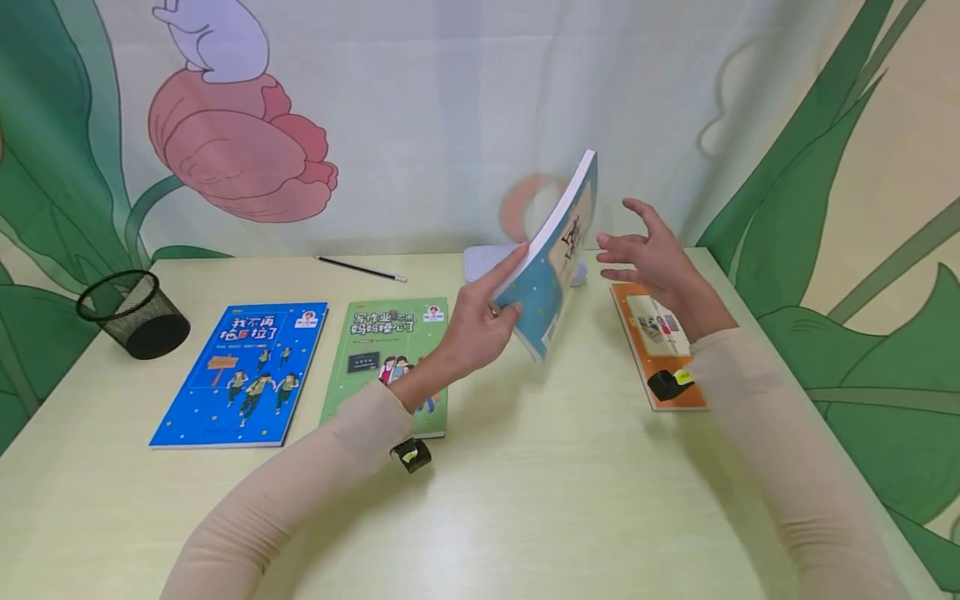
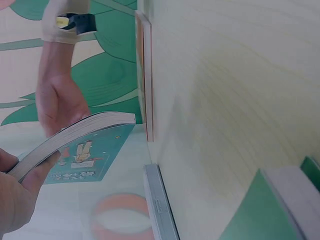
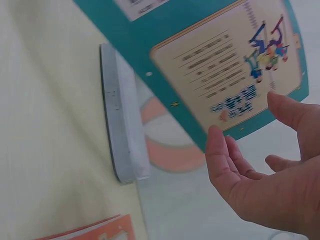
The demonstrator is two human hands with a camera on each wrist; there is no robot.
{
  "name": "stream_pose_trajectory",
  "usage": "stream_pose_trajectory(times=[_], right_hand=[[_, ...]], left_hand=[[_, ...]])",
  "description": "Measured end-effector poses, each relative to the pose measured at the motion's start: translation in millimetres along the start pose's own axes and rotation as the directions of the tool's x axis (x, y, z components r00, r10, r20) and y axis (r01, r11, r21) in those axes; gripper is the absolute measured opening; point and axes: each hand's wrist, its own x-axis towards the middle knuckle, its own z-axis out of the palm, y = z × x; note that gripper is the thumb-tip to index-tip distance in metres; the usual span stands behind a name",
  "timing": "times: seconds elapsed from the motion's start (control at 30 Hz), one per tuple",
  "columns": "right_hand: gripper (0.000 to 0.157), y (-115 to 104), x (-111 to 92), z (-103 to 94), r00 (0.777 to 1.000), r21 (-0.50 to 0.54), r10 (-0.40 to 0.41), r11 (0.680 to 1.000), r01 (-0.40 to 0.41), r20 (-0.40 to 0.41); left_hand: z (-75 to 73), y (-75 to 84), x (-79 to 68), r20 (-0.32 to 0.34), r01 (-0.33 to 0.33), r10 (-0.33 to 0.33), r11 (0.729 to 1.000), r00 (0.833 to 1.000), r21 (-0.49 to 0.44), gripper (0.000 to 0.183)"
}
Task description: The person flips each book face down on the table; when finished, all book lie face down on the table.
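Teal book [image 1: 543,271] stands tilted in the air, centre of the head view; left hand [image 1: 482,325] pinches its lower left edge. Right hand [image 1: 652,254], fingers spread, holds nothing, near its right edge. Below, wide stretch of table [image 1: 525,475] separates green book [image 1: 396,337] from orange book [image 1: 654,333].

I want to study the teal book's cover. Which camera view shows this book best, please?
The right wrist view: the teal book appears large, its printing turned toward the camera, cropped at the top. The head view shows it steeply angled in the left hand; the left wrist view, its page edge and a slanted cover.
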Motion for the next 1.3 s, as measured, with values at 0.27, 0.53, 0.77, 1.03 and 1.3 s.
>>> stream_pose_trajectory(times=[0.27, 0.53, 0.77, 1.03, 1.3], right_hand=[[0.089, 16.9, 13.5, 4.7, 0.992, 0.136, 0.045, 0.989, -0.061, 0.116], [0.088, 25.6, 19.2, 4.8, 0.979, 0.25, 0.087, 0.959, -0.133, 0.185], [0.078, 27.8, 21.8, 5.1, 0.977, 0.307, 0.075, 0.942, -0.134, 0.197], [0.077, 30.2, 22.8, 3.9, 0.976, 0.299, 0.074, 0.945, -0.134, 0.206], [0.078, 32.7, 23.6, 1.1, 0.976, 0.297, 0.061, 0.947, -0.123, 0.21]], left_hand=[[-1.7, 8.8, -2.5, 0.032, 0.079, -0.076, 0.993, 0.997, -0.091, 0.073], [-2.5, 13.2, -4.2, 0.029, 0.085, -0.081, 0.984, 0.996, -0.156, 0.073], [-1.9, 10.9, -3.6, 0.033, 0.076, -0.07, 0.976, 0.997, -0.202, 0.072], [-2.1, 9.9, -4.2, 0.037, 0.073, -0.067, 0.976, 0.997, -0.205, 0.072], [-0.7, 8.4, -4.6, 0.01, 0.075, -0.075, 0.975, 0.997, -0.209, 0.066]])
